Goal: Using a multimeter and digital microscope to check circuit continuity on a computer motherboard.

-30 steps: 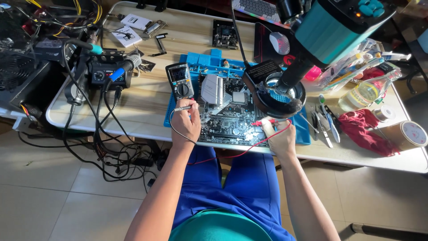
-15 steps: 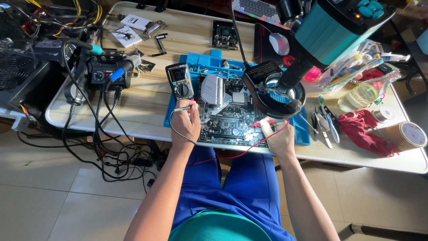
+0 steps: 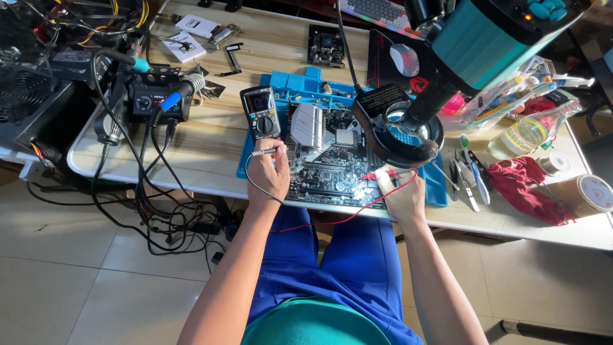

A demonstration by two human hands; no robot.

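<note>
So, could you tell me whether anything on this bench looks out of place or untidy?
Mostly the cables: a black tangle spills off the table's left edge to the floor. A red cloth lies crumpled at the right. The circuit board sits flat between both hands.

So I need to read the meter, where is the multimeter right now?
In the head view the multimeter lies at the left edge of the blue mat, just above the left hand and left of the circuit board.
</note>
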